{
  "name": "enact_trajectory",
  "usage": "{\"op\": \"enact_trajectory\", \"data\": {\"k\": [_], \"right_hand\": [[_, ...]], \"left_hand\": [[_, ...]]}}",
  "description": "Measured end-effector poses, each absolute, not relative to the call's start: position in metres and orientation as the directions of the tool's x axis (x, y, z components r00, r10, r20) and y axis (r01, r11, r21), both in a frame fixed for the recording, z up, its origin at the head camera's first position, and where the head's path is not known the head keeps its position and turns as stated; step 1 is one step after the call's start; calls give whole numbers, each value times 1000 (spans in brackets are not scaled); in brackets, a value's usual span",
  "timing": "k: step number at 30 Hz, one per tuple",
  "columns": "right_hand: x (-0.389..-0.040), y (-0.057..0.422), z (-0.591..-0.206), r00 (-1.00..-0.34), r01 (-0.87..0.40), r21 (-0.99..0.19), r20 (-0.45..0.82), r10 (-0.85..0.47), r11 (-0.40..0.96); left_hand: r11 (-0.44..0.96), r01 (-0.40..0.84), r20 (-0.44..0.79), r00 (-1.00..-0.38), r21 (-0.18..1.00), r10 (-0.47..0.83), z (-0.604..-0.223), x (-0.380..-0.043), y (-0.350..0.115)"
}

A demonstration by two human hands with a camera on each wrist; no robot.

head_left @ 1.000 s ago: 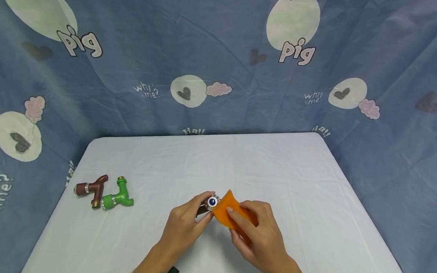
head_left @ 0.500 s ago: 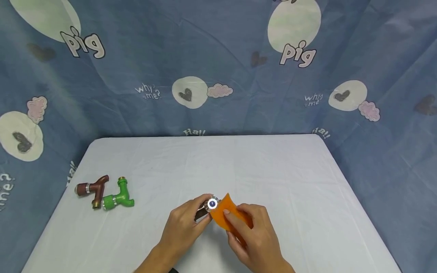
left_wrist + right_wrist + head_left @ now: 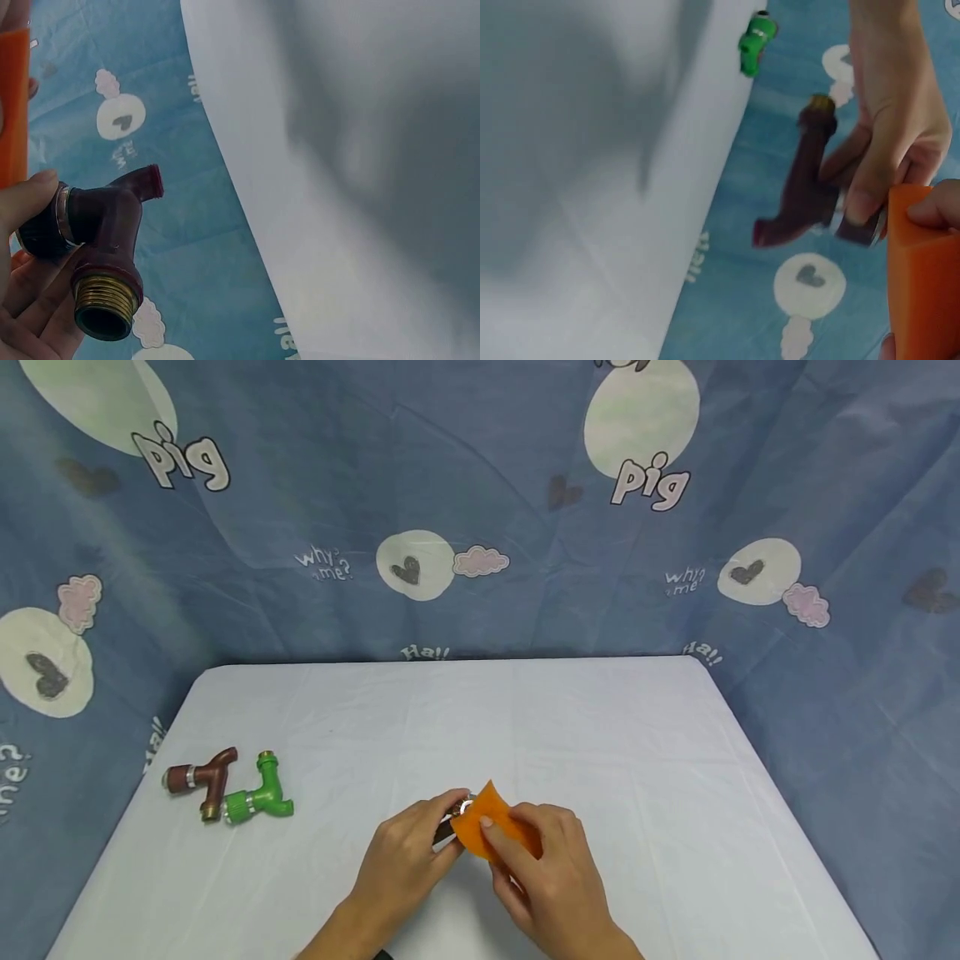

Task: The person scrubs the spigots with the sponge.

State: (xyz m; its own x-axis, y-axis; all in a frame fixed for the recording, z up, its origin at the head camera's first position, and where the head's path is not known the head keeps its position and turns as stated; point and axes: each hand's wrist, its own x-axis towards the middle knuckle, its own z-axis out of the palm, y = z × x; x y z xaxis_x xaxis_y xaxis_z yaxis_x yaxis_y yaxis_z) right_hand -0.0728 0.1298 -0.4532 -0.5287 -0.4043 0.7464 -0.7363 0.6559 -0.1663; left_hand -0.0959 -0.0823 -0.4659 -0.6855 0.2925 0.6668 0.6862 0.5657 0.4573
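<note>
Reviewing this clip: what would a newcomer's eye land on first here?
Probably the bright orange piece, pinched in the right hand at the knob end of a dark faucet that the left hand holds. Next, the green faucet beside a brown faucet on the left of the white table. Behind hangs a blue backdrop lettered "pig".

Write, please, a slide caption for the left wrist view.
Left fingers grip a brown tap, brass thread exposed; orange cloth at left edge.
</note>
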Motion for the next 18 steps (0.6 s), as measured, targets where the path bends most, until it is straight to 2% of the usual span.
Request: {"op": "enact_trajectory", "data": {"k": [7,12,18], "right_hand": [[-77,151,-460,-587,-679,-225,737,-334,699],[-82,163,-463,-613,-652,-278,741,-275,705],[-82,159,-466,-618,-661,-290,733,-284,692]], "left_hand": [[529,691,685,-683,493,254,-464,-99,-86],[511,637,643,-741,578,196,-459,-100,-87],[463,602,596,-783,650,181,-458,-99,-85]]}}
